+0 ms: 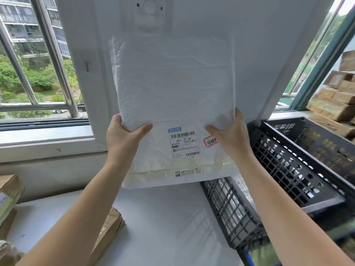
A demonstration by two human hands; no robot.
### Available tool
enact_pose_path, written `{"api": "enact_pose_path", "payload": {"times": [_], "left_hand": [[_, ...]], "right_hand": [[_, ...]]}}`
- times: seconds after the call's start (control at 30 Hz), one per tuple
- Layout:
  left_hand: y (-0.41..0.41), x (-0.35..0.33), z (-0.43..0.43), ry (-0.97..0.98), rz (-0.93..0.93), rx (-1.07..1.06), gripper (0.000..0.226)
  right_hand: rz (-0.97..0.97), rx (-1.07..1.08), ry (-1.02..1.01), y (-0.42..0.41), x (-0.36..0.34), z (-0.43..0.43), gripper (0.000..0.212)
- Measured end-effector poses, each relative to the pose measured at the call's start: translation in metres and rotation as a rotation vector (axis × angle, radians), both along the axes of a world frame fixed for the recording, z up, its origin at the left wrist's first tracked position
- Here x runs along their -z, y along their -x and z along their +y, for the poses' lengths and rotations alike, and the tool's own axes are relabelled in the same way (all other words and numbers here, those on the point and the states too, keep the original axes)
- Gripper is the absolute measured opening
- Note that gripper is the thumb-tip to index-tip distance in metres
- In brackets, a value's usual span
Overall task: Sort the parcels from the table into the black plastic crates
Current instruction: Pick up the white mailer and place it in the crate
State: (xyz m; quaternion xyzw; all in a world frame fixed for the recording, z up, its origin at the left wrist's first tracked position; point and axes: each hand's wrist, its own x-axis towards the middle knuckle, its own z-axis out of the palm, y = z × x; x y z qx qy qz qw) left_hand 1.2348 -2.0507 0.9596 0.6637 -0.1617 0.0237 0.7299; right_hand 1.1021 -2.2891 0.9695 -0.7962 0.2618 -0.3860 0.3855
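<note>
nearest the camera, two bare forearms reach forward over a pale table (163,217). brown taped parcels lie on the table's left side: a flat parcel (109,229) just inside the left forearm, a boxy parcel (9,196) at the left edge, and a crumpled parcel (7,252) cut off at the bottom corner. right of the table stands a lower black crate (226,212) with a lattice wall, something pale and shiny showing inside it (too hidden to name). an upper black crate (288,164) sits higher and to the right of it.

farther out, both hands hold a large white parcel (172,89) upright in the air, above the table and left of the crates. the left hand (123,137) grips its left edge, thumb across the front and fingers behind. the right hand (230,135) grips the right edge the same way. a printed shipping label (183,144) with barcodes sits between the thumbs, with a red-bordered sticker (211,141) just beside the right thumb.

behind the parcel rises a white wall column (259,45). stacked cardboard boxes (334,100) fill the far right. a barred window (48,73) on the left looks onto trees and a block of flats.
</note>
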Motion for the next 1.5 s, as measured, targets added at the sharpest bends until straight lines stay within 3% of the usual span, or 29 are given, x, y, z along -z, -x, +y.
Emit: {"api": "enact_pose_path", "payload": {"times": [0.33,0.8,1.13,1.3,1.5], "left_hand": [[0.068,-0.01,-0.099,-0.047,-0.033,0.103,0.042],[0.27,-0.022,-0.328,-0.089,-0.165,0.098,0.053],[0.306,-0.009,-0.468,-0.174,-0.161,0.274,0.054],[0.304,0.009,-0.538,-0.285,-0.158,0.371,0.085],[0.315,0.041,-0.608,-0.486,-0.12,0.426,0.111]], "right_hand": [[0.025,0.199,0.035,0.095,-0.01,-0.072,0.088],[0.036,0.275,0.098,0.301,-0.023,-0.284,0.084],[0.161,0.362,0.225,0.341,-0.025,-0.416,0.078],[0.208,0.427,0.281,0.339,-0.014,-0.473,0.078],[0.483,0.448,0.333,0.331,0.013,-0.526,0.083]]}}
